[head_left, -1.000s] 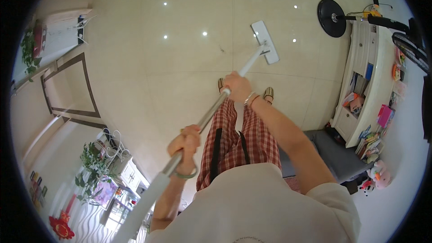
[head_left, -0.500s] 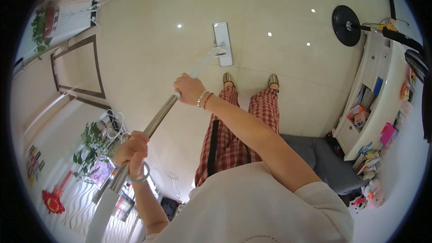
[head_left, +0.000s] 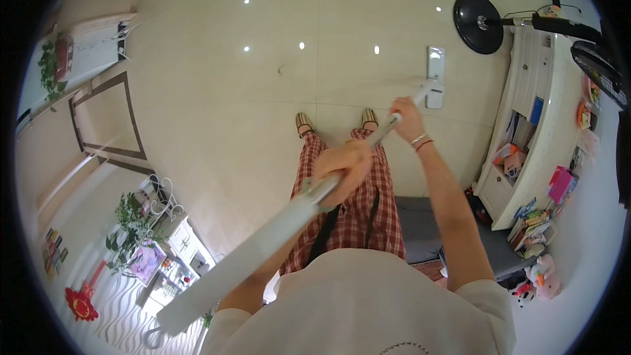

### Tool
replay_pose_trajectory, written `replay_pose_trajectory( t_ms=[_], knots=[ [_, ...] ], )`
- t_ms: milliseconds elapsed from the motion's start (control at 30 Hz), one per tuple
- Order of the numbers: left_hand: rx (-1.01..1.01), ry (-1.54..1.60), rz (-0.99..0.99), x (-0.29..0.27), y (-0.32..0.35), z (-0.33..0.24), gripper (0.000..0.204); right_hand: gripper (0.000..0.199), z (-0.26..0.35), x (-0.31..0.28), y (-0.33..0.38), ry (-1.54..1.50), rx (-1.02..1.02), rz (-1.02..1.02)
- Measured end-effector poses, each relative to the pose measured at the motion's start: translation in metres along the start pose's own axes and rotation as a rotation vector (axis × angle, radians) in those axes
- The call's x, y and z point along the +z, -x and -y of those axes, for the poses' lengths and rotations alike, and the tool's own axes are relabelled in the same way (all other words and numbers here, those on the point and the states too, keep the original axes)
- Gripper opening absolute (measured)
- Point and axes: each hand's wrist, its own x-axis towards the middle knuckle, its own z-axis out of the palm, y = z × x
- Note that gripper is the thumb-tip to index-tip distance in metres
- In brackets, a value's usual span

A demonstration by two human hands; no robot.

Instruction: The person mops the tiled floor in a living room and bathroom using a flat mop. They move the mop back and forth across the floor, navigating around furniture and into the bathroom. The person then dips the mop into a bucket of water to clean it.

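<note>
I have both hands wrapped around one mop pole (head_left: 246, 253): the left hand (head_left: 345, 165) grips it just past the thick white sleeve, and the right hand (head_left: 408, 117) clasps it lower, near the flat mop head (head_left: 435, 59). That head lies on the tiled floor (head_left: 197, 151), ahead and to the right of the slippers (head_left: 303, 121). On my right, the white cabinet (head_left: 522, 85) has an open compartment holding upright books (head_left: 522, 133) and a pinkish box (head_left: 514, 163); I cannot see inside its drawers. A strip of floor separates its edge from the mop head. The round black base (head_left: 478, 23) sits near, ahead. Leftward, floor stretches widely toward a dark border (head_left: 135, 115).
</note>
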Motion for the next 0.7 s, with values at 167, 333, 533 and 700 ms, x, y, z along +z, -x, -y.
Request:
replay_pose_trajectory(
  t_ms=[167,333,533,700],
  knots=[
    [0.045,0.110,0.086,0.026,-0.015,0.048,0.026,0.012,-0.058,-0.022,0.009,0.074,-0.007,-0.010],
    [-0.095,-0.061,-0.021,-0.050,0.019,-0.017,0.025,0.014,0.012,0.048,-0.013,0.029,-0.030,0.022],
    [-0.085,-0.251,-0.187,-0.160,0.089,-0.131,0.028,0.009,0.196,0.155,-0.055,0.013,-0.024,0.194],
    [-0.061,-0.488,-0.304,-0.200,0.125,-0.189,0.031,0.006,0.295,0.219,-0.086,-0.181,-0.115,0.293]
  ],
)
